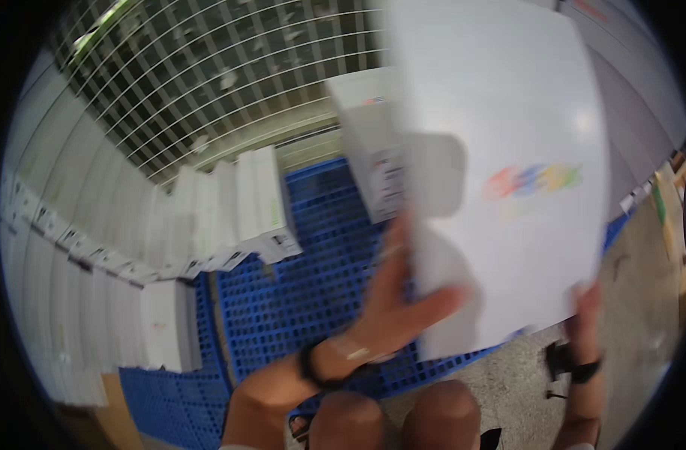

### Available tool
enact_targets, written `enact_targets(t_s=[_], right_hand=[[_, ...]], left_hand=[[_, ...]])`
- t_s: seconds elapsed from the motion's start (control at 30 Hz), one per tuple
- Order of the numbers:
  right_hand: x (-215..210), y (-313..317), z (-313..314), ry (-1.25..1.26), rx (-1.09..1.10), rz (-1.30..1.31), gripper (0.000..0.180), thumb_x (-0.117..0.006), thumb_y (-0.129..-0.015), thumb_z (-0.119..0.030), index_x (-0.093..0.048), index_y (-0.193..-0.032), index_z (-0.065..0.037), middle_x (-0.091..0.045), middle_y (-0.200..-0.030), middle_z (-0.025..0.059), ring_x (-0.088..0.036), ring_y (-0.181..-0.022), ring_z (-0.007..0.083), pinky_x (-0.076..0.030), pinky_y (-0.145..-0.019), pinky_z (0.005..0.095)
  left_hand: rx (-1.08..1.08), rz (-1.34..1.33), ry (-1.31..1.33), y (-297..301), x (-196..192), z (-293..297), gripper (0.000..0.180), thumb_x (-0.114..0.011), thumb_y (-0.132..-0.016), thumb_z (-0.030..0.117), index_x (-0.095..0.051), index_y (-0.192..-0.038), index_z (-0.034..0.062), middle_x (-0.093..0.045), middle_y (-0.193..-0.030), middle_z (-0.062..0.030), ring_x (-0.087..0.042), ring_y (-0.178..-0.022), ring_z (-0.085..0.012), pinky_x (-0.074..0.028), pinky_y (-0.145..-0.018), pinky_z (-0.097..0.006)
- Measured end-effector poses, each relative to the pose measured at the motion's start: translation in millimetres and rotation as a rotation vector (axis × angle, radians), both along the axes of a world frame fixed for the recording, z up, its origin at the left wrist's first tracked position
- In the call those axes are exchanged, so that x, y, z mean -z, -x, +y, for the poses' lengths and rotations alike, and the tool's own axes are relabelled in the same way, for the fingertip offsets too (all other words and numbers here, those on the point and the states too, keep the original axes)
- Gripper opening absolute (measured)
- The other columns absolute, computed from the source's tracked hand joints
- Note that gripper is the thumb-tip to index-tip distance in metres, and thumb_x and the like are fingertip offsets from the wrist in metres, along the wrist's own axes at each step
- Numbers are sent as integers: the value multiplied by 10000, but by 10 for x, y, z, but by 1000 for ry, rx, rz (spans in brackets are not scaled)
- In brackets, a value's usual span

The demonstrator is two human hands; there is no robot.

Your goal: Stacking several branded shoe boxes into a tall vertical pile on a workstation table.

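Note:
A large white box with a multicoloured print on its face stands tilted up in front of me, blurred by motion. My left hand grips its lower left edge, thumb on the front face and fingers behind. At the lower right corner my right hand is closed on the other side, its fingers partly hidden and smeared. Just behind the held box's left edge is another white box, partly covered by it. A black band is on each wrist.
Blue plastic pallets with a grid of holes lie below. Rows of upright white boxes line the left, with an end box nearer me. A wire mesh rises at the back. More boxes stand at right, beside concrete floor.

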State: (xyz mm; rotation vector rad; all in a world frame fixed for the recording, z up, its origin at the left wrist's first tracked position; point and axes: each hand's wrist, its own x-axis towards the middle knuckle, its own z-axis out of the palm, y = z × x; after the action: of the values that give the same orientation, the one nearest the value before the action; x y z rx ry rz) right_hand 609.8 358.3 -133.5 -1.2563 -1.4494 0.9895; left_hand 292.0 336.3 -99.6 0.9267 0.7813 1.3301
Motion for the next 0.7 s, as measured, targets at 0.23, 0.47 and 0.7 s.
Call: enact_targets(t_s=[0.23, 0.47, 0.7], right_hand=[[-6, -957, -55, 46, 254, 51, 511, -401, -880, -406, -358, -1274, -83, -445, -1239, 69, -422, -1129, 186, -366, -873, 343], [907, 26, -967, 605, 57, 59, 180, -534, -782, -72, -532, -957, -31, -576, -862, 65, -578, -746, 157, -463, -610, 244], [1071, 213, -1211, 762, -94, -16, 173, -559, -775, -43, -549, -935, 22, -603, -865, 113, -590, -754, 167, -484, -648, 274]], left_hand=[[-166, 480, -352, -94, 584, 746, 793, -644, -742, 337, -240, -1277, -86, -304, -1304, -244, -338, -1191, -277, -277, -981, -355], [-805, 1713, 5, 1886, 1502, 466, 768, -679, -656, 392, -363, -1225, -15, -376, -1203, -270, -339, -1144, -397, -303, -941, -451], [-459, 1597, 801, 2495, 1536, 935, 1026, -631, -557, 636, -268, -1309, 41, -213, -1313, -310, -251, -1197, -468, -225, -938, -573]])
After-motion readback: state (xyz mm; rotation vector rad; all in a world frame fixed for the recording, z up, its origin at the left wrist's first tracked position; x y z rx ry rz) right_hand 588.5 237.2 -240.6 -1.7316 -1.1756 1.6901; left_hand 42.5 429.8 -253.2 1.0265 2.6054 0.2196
